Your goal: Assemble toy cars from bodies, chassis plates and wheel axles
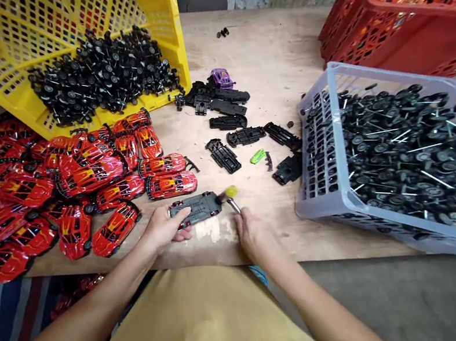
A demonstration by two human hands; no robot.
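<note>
My left hand (167, 226) grips one end of a toy car (200, 209) that lies upside down, its dark grey underside facing up, at the table's near edge. My right hand (253, 231) is closed around the handle of a small hammer (230, 194) with a yellowish face on its head. The hammer head is at the right end of the toy car; whether it touches is hard to tell. Finished-looking red toy cars (172, 184) lie just beyond my left hand. Black car chassis (224, 155) are scattered beyond the hammer.
A tipped yellow crate (178, 38) holds many black wheel sets at the back left. On the right stand a translucent crate (327, 207) of wheels on axles and a red crate (408, 39) with orange-red car bodies. A green piece (258, 156) and a purple piece (222, 78) lie mid-table.
</note>
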